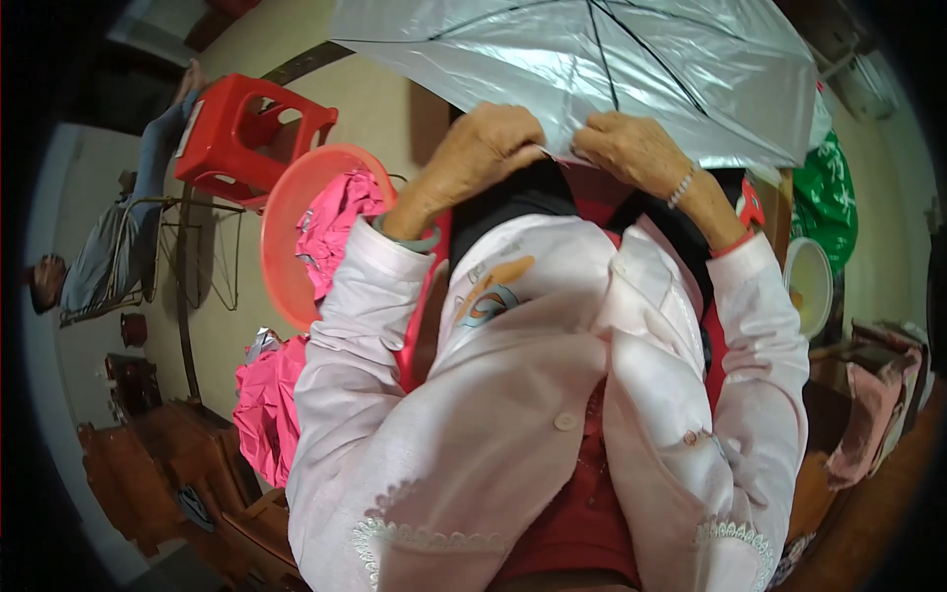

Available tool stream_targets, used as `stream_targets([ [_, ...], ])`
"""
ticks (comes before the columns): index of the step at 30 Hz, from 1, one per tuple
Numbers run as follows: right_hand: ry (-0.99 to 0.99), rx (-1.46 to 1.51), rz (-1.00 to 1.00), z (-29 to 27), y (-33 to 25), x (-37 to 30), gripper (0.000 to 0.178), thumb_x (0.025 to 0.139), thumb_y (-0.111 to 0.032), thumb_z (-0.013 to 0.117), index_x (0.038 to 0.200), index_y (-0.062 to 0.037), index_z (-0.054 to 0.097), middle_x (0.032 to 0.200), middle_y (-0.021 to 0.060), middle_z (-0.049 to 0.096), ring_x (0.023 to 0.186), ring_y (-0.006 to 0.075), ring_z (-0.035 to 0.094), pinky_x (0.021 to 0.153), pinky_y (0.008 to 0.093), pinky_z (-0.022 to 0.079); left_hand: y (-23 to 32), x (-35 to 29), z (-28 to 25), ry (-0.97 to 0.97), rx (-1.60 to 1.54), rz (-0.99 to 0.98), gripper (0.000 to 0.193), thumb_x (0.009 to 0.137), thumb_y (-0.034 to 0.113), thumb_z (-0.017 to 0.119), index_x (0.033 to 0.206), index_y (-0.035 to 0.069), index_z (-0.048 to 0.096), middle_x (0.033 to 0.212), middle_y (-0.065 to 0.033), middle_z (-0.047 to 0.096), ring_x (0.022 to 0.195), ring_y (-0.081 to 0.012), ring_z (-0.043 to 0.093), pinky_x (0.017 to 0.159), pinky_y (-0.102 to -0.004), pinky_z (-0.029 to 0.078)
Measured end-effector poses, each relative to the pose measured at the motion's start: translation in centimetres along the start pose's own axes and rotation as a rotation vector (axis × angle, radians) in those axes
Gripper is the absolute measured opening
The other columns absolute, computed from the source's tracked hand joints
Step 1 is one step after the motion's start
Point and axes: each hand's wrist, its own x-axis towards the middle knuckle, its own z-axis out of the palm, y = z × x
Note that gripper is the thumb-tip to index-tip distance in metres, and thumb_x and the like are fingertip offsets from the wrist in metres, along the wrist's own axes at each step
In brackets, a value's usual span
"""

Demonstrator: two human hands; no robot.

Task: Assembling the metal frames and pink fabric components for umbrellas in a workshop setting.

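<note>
An opened umbrella (552, 59) lies over my lap, its silver inner side and thin dark ribs facing me. My left hand (488, 143) is closed in a pinch at the near edge of the silver cloth. A little to its right, my right hand (636, 150) grips the same edge between thumb and fingers. A small pale and pink bit shows by the left fingertips, too small to make out. A beaded bracelet (681, 187) circles my right wrist, and a greyish band (409, 240) sits on my left.
On the left stand a red plastic stool (242, 133) and an orange-pink basin (281, 266) holding crumpled pink cloth (340, 222). More pink cloth (268, 405) lies nearer. Beyond, a person (118, 237) reclines on a metal-framed chair. At right are a green bag (827, 202) and a pale bucket (811, 286).
</note>
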Motion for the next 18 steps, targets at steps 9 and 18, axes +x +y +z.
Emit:
stream_targets([
  [9, -0.023, 0.06, 0.051, -1.3, -1.1, -0.7, 0.009, 0.077, -0.017, 0.056, 0.079, -0.0092, 0.052, 0.073, 0.0076, 0.05, 0.07, 0.0272, 0.054, 0.056, 0.0376, 0.045, -0.2, -0.3, 0.4, 0.056, 0.063, 0.054, 0.016, 0.065, 0.007, 0.064, 0.076, 0.006, 0.052, 0.071, -0.008, 0.052, 0.072, -0.028, 0.053, 0.064, -0.0364, 0.04],
  [18, -0.104, 0.105, 0.165, -2.7, -1.4, -2.6, 0.008, 0.076, -0.012, 0.057, 0.083, -0.0092, 0.055, 0.081, 0.0069, 0.054, 0.075, 0.0274, 0.052, 0.066, 0.0349, 0.044, -0.4, -0.9, 0.6, 0.086, 0.125, 0.062, 0.015, 0.066, 0.006, 0.064, 0.073, 0.008, 0.051, 0.07, -0.0061, 0.052, 0.07, -0.0257, 0.053, 0.065, -0.0352, 0.041],
])
